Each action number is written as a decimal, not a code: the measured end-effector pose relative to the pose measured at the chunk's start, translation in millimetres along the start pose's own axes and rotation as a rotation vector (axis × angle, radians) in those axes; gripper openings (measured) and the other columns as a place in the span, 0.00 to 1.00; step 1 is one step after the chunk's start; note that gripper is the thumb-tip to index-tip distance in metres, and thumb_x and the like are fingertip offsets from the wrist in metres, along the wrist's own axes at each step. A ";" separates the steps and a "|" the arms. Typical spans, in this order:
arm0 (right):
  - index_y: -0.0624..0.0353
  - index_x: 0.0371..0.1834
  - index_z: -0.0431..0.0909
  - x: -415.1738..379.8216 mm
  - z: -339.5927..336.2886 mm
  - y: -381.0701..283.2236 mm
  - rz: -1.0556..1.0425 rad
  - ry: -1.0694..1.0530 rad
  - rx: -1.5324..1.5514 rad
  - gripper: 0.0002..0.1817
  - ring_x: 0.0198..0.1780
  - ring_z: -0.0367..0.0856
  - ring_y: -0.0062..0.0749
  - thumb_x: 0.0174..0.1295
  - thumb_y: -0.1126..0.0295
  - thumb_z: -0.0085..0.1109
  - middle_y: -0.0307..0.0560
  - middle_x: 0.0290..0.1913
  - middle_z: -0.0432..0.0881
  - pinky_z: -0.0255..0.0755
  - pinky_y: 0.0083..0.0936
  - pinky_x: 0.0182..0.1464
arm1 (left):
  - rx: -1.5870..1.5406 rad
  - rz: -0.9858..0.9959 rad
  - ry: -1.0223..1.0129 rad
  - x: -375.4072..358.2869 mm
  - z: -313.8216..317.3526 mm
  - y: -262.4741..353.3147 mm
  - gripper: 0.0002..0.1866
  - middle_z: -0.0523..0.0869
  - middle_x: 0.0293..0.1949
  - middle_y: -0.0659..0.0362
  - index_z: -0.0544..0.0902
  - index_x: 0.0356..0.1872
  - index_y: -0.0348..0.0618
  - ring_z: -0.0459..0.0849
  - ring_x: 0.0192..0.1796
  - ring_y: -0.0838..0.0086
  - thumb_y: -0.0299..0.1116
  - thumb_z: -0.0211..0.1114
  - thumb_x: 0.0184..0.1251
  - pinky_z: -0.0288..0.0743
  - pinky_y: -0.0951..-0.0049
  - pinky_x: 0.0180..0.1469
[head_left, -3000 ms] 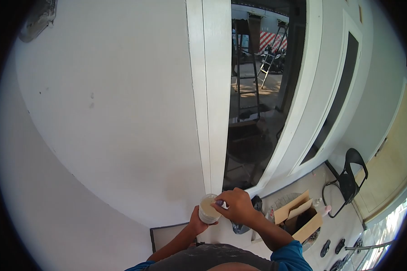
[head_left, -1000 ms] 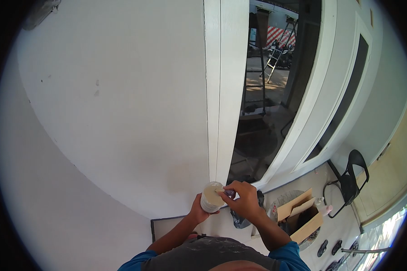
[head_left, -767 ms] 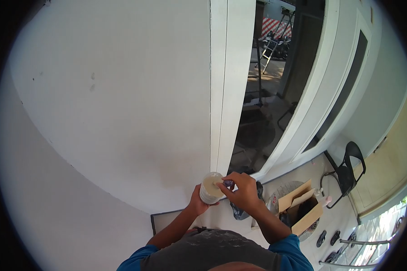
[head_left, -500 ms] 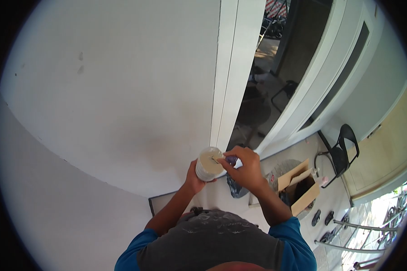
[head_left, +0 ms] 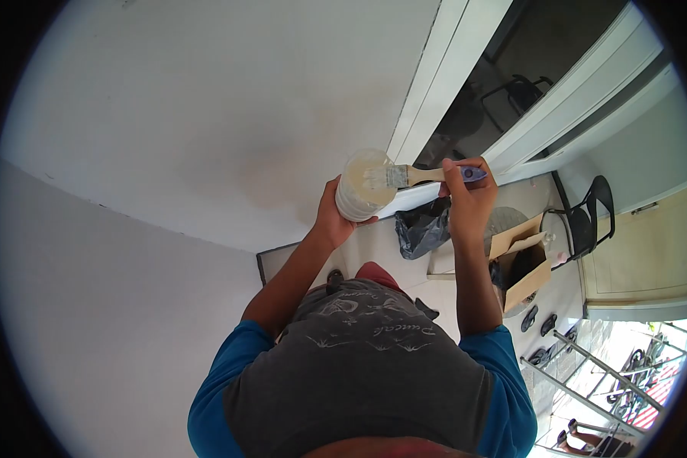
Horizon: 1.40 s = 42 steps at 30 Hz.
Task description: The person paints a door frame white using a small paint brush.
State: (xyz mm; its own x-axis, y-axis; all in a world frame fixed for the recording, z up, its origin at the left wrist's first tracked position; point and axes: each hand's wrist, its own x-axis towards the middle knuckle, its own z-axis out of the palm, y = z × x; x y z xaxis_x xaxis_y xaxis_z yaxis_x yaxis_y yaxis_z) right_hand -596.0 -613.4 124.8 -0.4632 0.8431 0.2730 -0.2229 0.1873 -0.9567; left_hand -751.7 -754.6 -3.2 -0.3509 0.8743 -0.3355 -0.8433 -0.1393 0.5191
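My left hand is wrapped round a clear plastic cup with whitish paint inside, held up in front of the wall. In my right hand is a paintbrush, gripped by its pale handle with a purple end. The brush lies nearly level across the cup's rim. Its whitened bristles and metal band overlap the cup's mouth in this view.
A white wall fills the left, meeting a white door frame. On the floor are a black plastic bag, an open cardboard box and several sandals. A black chair stands at right, above metal railings.
My right hand has turned, bringing the brush out level to the right so its bristles and handle now show. Cup and hands appear higher in view.
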 end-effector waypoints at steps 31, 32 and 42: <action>0.63 0.32 0.76 102.7 -93.8 3.1 -0.222 -0.135 -0.168 0.10 0.24 0.79 0.19 0.59 0.71 0.69 0.41 0.24 0.82 0.71 0.18 0.28 | 0.062 0.055 -0.050 105.5 86.8 -56.4 0.29 0.82 0.58 0.57 0.73 0.63 0.56 0.82 0.58 0.58 0.57 0.38 0.71 0.79 0.43 0.49; 0.63 0.32 0.75 109.7 -97.0 1.4 -0.120 -0.134 -0.040 0.10 0.22 0.78 0.20 0.61 0.71 0.68 0.40 0.24 0.80 0.71 0.16 0.25 | 0.059 0.063 -0.051 109.2 90.2 -57.0 0.29 0.82 0.58 0.57 0.73 0.63 0.56 0.82 0.58 0.58 0.57 0.38 0.71 0.79 0.43 0.49; 0.54 0.31 0.72 160.8 -121.7 36.1 0.260 -0.065 0.493 0.11 0.20 0.80 0.26 0.65 0.66 0.65 0.44 0.24 0.81 0.72 0.21 0.21 | -0.176 0.053 -0.094 114.8 133.8 -52.3 0.32 0.83 0.54 0.54 0.75 0.62 0.50 0.84 0.54 0.57 0.60 0.40 0.68 0.80 0.56 0.46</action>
State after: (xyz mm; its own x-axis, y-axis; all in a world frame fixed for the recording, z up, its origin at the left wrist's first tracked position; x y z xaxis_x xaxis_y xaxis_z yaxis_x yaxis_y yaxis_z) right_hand -574.1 -409.8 121.9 -0.6048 0.7945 0.0549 -0.4617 -0.2936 -0.8371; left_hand -693.4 -584.8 36.4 -0.3645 0.9018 -0.2324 -0.8856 -0.2585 0.3859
